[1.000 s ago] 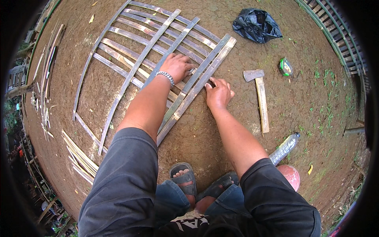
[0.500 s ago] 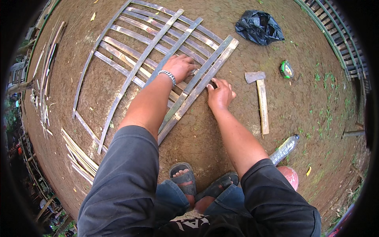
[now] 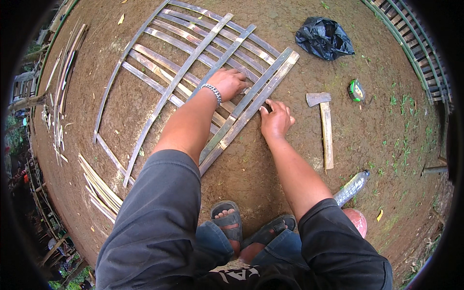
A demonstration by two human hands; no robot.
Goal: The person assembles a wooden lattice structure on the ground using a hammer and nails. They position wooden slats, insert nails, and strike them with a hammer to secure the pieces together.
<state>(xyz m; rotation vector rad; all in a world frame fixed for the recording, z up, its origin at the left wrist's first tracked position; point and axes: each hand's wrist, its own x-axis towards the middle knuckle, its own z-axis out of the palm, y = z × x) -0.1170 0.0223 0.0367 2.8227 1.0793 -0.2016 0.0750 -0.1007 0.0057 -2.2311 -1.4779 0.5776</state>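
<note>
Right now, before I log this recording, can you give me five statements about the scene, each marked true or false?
1. The left hand is over the slatted frame. True.
2. The axe lies left of that slatted frame. False: the axe lies right of it.
3. The right hand is at the slatted frame's outer edge. True.
4. The tape measure touches the black bag. False: the tape measure lies apart from the black bag.
5. The bottle lies on its side. True.
</note>
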